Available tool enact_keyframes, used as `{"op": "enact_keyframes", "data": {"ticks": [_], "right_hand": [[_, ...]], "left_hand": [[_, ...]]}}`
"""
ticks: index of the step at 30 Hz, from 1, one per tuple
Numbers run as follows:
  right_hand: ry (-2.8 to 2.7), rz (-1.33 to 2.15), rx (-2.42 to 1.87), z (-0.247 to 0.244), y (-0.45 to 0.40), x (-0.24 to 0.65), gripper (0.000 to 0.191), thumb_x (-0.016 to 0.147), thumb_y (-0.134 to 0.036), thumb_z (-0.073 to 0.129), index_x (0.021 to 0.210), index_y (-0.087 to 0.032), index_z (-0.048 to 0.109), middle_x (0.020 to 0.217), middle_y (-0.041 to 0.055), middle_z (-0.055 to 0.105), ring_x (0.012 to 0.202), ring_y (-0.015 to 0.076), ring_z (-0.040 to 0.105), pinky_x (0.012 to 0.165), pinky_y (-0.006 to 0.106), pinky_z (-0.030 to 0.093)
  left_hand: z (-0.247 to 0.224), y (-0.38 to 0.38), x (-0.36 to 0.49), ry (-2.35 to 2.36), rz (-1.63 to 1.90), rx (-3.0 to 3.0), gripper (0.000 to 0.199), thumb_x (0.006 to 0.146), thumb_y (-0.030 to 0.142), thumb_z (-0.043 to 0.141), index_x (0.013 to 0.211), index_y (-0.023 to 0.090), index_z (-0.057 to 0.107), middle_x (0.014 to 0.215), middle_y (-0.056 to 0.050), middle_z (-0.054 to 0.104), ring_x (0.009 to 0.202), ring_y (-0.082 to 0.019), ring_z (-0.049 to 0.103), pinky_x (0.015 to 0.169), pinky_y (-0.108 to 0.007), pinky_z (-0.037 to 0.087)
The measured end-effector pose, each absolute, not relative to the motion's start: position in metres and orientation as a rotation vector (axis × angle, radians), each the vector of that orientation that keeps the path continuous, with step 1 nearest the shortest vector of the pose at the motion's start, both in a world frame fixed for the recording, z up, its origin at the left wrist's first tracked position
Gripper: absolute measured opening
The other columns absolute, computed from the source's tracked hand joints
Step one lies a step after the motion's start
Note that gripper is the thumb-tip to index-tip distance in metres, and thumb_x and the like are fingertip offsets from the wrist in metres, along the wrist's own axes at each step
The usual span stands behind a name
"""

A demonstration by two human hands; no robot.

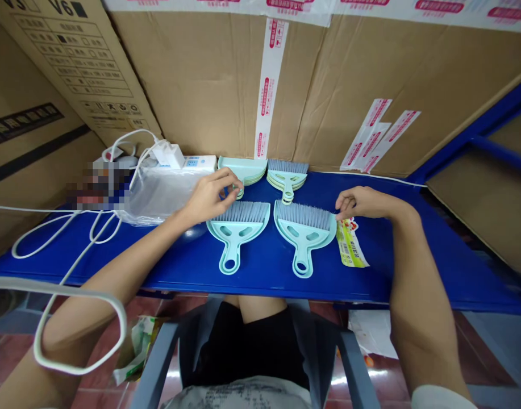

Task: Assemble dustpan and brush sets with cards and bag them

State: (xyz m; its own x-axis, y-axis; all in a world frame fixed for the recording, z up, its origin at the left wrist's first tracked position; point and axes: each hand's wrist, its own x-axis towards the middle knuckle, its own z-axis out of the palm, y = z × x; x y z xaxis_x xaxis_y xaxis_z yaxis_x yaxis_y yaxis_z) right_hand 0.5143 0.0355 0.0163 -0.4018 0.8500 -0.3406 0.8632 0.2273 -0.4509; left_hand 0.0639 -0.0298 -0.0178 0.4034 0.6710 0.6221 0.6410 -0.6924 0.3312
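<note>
Two mint-green dustpans with grey-bristled brushes lie on the blue table, handles toward me: a left set (235, 232) and a right set (305, 234). My left hand (215, 195) is over the top left of the left set, its fingers bent and apart, with nothing seen in them. At the upper right corner of the right set is my right hand (354, 203), fingers curled together; what they hold, if anything, is too small to make out. A yellow-green label card (350, 245) lies just below it. Behind stand a stack of dustpans (245, 167) and a stack of brushes (287, 177).
Clear plastic bags (158, 193) lie at the left beside a white power strip (203, 163) with a plugged-in adapter (169, 154). White cables loop over the left side of the table (260, 284). Cardboard (217, 79) walls the back.
</note>
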Motion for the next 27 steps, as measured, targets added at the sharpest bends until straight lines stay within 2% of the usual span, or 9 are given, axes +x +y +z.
{"op": "enact_keyframes", "data": {"ticks": [2,5,6,9,12,16,21,24,27], "right_hand": [[2.441,-1.002,1.679,0.013,0.037,0.519,0.056,0.061,-0.062,0.091,0.095,-0.022,0.074,0.087,0.0075,0.082,0.086,0.0301,0.078,0.075,0.038,0.059],[2.437,-1.068,1.659,0.008,0.04,0.524,0.058,0.06,-0.062,0.091,0.098,-0.021,0.074,0.089,0.0074,0.082,0.084,0.0287,0.078,0.073,0.036,0.058],[2.421,-1.084,1.651,0.007,0.04,0.525,0.058,0.059,-0.061,0.092,0.096,-0.022,0.074,0.087,0.0069,0.081,0.082,0.0279,0.077,0.071,0.036,0.057],[2.385,-1.121,1.617,0.004,0.042,0.525,0.055,0.055,-0.061,0.092,0.087,-0.023,0.071,0.076,0.0046,0.079,0.073,0.0256,0.075,0.065,0.033,0.054],[2.399,-1.149,1.594,0.006,0.042,0.523,0.051,0.057,-0.061,0.091,0.084,-0.022,0.071,0.074,0.0047,0.078,0.071,0.0243,0.073,0.064,0.032,0.051],[2.436,-1.129,1.591,0.009,0.041,0.525,0.047,0.064,-0.065,0.085,0.082,-0.021,0.076,0.079,0.006,0.08,0.076,0.0249,0.073,0.07,0.034,0.052],[2.524,-0.934,1.715,0.02,0.036,0.536,0.045,0.072,-0.068,0.079,0.079,-0.023,0.082,0.084,0.0051,0.082,0.085,0.0286,0.073,0.079,0.038,0.053],[2.614,-0.858,1.956,0.032,0.028,0.543,0.045,0.075,-0.064,0.081,0.085,-0.02,0.083,0.09,0.0105,0.082,0.089,0.0302,0.073,0.083,0.042,0.053],[2.778,-0.897,2.37,0.04,0.019,0.544,0.038,0.081,-0.052,0.082,0.094,-0.017,0.078,0.097,0.0173,0.081,0.088,0.0273,0.072,0.082,0.042,0.054]], "left_hand": [[-0.014,-0.036,0.068,1.066,1.087,2.45,0.018,0.099,0.031,0.061,0.099,0.018,0.074,0.087,-0.005,0.073,0.071,-0.015,0.066,0.064,-0.029,0.053],[-0.004,-0.044,0.068,0.827,0.664,2.231,0.016,0.099,0.035,0.066,0.099,0.019,0.071,0.074,-0.003,0.074,0.059,-0.013,0.063,0.056,-0.025,0.049],[0.0,-0.046,0.066,0.727,0.474,2.149,0.016,0.098,0.036,0.069,0.099,0.02,0.07,0.079,-0.004,0.076,0.056,-0.012,0.063,0.053,-0.024,0.049],[0.015,-0.051,0.057,0.495,0.012,1.91,0.017,0.095,0.037,0.076,0.101,0.022,0.069,0.109,-0.01,0.081,0.053,-0.01,0.064,0.05,-0.024,0.052],[0.024,-0.052,0.05,0.423,-0.163,1.791,0.017,0.096,0.037,0.077,0.105,0.024,0.068,0.119,-0.012,0.08,0.053,-0.01,0.066,0.05,-0.024,0.054],[0.022,-0.051,0.047,0.397,-0.24,1.728,0.019,0.095,0.035,0.078,0.107,0.025,0.067,0.12,-0.011,0.08,0.052,-0.009,0.064,0.048,-0.022,0.054],[0.023,-0.05,0.046,0.397,-0.207,1.692,0.022,0.091,0.036,0.082,0.106,0.026,0.069,0.113,-0.011,0.082,0.05,-0.011,0.063,0.045,-0.023,0.054],[0.027,-0.049,0.043,0.453,-0.027,1.708,0.023,0.089,0.04,0.084,0.105,0.027,0.072,0.109,-0.012,0.083,0.051,-0.013,0.063,0.04,-0.023,0.052],[0.027,-0.047,0.042,0.503,0.168,1.698,0.027,0.087,0.041,0.086,0.108,0.026,0.075,0.103,-0.013,0.083,0.049,-0.013,0.061,0.036,-0.022,0.046]]}}
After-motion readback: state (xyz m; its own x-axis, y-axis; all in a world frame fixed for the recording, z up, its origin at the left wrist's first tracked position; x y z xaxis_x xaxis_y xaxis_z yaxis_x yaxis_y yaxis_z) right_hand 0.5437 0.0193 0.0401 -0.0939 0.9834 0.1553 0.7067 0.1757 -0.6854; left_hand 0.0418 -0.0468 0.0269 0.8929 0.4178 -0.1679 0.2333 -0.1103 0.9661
